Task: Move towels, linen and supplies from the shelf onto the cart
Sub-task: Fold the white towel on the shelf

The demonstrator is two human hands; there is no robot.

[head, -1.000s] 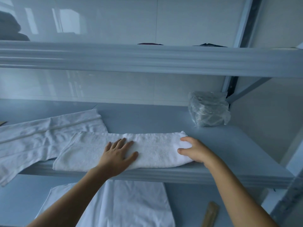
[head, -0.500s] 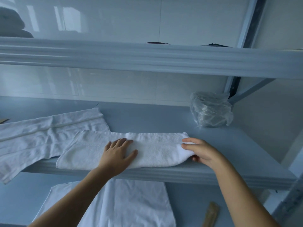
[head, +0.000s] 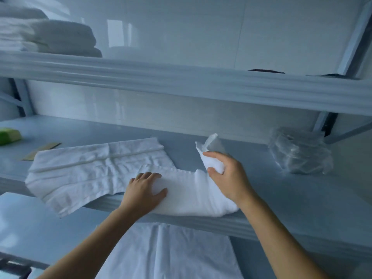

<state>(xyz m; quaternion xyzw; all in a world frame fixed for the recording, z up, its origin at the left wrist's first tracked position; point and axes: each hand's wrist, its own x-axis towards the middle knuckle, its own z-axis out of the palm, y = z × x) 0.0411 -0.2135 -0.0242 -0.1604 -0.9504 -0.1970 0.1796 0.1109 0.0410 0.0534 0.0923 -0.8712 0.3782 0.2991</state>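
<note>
- Folded towel (head: 187,195), white, lies on the front edge of the middle shelf (head: 281,200); its right end is lifted off the shelf and bent upward.
- The left hand (head: 144,192) rests flat on the left part of this towel, its fingers (head: 149,176) straight and a little apart, pressing down.
- The right hand (head: 229,176) holds the lifted end, its fingers (head: 216,155) curled and clamped on the cloth.
- Left of the folded towel, and partly under it, a second white towel (head: 90,172) lies spread out, one corner hanging over the shelf edge.
- Right of the folded towel, well apart, stands a clear plastic bag (head: 300,152).
- Above the folded towel, to the left, a stack of towels (head: 50,35) sits on the upper shelf.
- Below it, a white cloth (head: 171,252) lies on the lower shelf.
</note>
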